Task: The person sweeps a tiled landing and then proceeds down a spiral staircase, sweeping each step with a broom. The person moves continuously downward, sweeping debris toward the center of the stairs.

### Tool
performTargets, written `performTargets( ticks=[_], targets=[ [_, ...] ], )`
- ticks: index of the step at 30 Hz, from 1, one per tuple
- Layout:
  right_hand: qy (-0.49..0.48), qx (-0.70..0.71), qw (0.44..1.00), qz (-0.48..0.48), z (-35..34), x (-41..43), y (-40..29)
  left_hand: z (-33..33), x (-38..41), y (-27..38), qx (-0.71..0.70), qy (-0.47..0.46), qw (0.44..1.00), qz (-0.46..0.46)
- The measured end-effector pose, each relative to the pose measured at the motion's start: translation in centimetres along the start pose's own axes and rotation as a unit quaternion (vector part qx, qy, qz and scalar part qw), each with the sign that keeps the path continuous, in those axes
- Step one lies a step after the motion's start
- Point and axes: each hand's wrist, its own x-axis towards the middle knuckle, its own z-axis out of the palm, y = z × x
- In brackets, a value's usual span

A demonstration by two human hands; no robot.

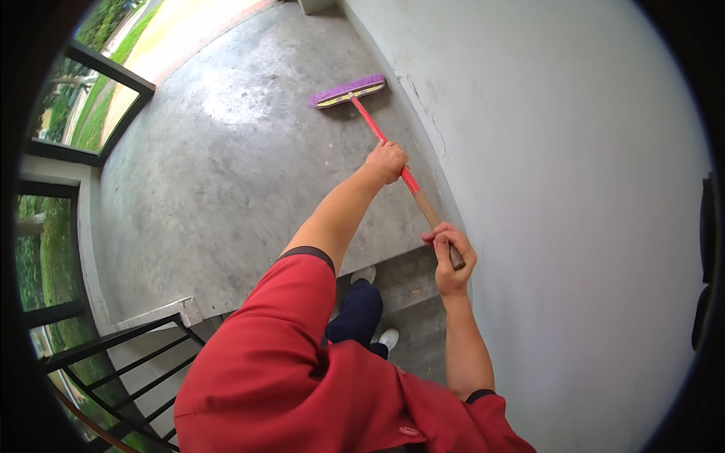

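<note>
A push broom (pixel 369 118) with a red and bare-wood handle reaches from my hands up to its wide head. Purple bristles (pixel 346 88) edge the yellowish head, which lies on the grey concrete floor close to the wall. Midway along the red part, my left hand (pixel 388 162) is wrapped around the handle. My right hand (pixel 453 253) grips the wooden end, whose dark tip sticks out beside the thumb.
Concrete steps (pixel 416 328) lie under my feet, below the landing's edge. A pale wall (pixel 566 187) rises at the right. Black metal railing (pixel 136 371) stands at the lower left, and dark-framed windows (pixel 48 249) line the left side.
</note>
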Motion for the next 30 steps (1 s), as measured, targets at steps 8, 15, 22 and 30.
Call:
performTargets(
  ticks=[8,15,22,30],
  targets=[
    [0.024,-0.111,0.993,0.023,-7.5,-22.7,-12.2,3.0,-17.0,19.0,-0.026,0.010,0.989,0.148],
    [0.061,-0.176,0.980,0.065,-16.5,-39.3,-30.5,-0.9,-30.6,41.4,-0.217,-0.090,0.942,0.238],
    [0.039,-0.154,0.987,-0.035,-19.4,-38.8,-34.2,-7.4,-31.7,43.7,-0.181,-0.091,0.947,0.249],
    [-0.010,0.073,0.996,-0.056,-6.1,-22.1,-12.5,-10.4,-21.1,18.1,0.008,0.071,0.996,0.062]
  ],
)
